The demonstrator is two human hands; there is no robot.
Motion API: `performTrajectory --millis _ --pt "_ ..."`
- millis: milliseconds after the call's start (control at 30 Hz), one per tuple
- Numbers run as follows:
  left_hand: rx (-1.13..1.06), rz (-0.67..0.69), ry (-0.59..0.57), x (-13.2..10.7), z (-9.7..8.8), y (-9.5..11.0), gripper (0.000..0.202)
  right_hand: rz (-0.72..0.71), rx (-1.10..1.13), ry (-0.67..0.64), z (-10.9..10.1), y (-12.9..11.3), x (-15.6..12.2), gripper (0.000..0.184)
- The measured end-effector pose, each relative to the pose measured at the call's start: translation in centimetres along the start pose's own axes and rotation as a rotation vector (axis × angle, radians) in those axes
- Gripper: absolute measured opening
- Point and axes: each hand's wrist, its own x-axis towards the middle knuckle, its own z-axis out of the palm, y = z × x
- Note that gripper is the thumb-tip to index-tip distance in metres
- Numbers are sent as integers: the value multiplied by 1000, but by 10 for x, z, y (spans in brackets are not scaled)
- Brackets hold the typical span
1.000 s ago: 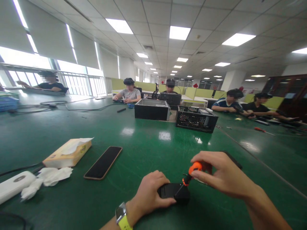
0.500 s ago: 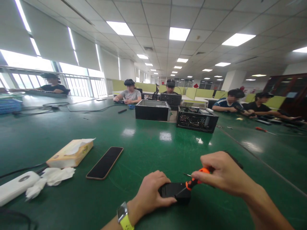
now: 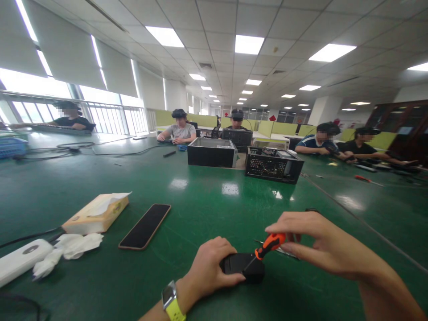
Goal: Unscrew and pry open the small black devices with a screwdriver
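Observation:
A small black box-shaped device (image 3: 230, 264) rests on the green table, and my left hand (image 3: 209, 264) is wrapped round its left end, thumb along the near side. My right hand (image 3: 310, 238) holds an orange-and-black screwdriver (image 3: 271, 244) by the end of its handle, index finger on top and thumb beside it. The screwdriver leans, and its shaft runs down to the device's top near my left thumb. Whether the tip sits in a screw is too small to see. Behind the handle lies a thin metal tool (image 3: 282, 252), partly hidden by my right hand.
Left of my hands lie a phone (image 3: 145, 226), a tissue pack (image 3: 96, 214), crumpled tissues (image 3: 78, 245) and a white device (image 3: 25, 261). Farther off stand two computer cases (image 3: 211, 154) (image 3: 274, 166). Another screwdriver (image 3: 367, 180) lies far right. Several people sit around the table.
My right hand's fingers have loosened and shifted round the screwdriver's handle, from a tight fist to a lighter fingertip hold. My left hand stays on the device.

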Motion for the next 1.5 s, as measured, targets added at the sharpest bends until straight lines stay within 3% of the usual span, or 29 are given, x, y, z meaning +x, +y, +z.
performTrajectory --millis 133,233,333,400,533,667,833,967,1067,1167,1300,1500 --pt "3 -2 -4 0 0 0 41 82 -92 57 4 4 0 20" --pt "10 2 -5 0 0 0 40 18 -219 157 13 10 4 48" --pt "11 6 -5 0 0 0 41 -49 -287 233 20 11 8 56" --pt "12 7 -2 0 0 0 41 -31 -252 218 19 7 9 51" --pt "12 6 -1 0 0 0 41 8 -61 74 8 -2 6 22" --pt "14 6 2 1 -1 0 40 -39 44 -24 -1 -2 0 27" --pt "14 -1 -3 0 0 0 41 50 -55 38 1 3 -2 18" --pt "15 -2 -4 -1 0 0 41 46 -236 141 12 9 3 50" --pt "6 3 -2 -1 0 0 41 2 -317 197 18 9 8 55" --pt "4 2 -4 0 -1 1 41 22 -297 192 17 4 8 49" --pt "2 0 1 0 -1 0 41 88 -177 84 6 -3 3 17" --pt "-2 -3 -2 -1 -1 0 41 12 -73 6 -1 -3 -2 20"
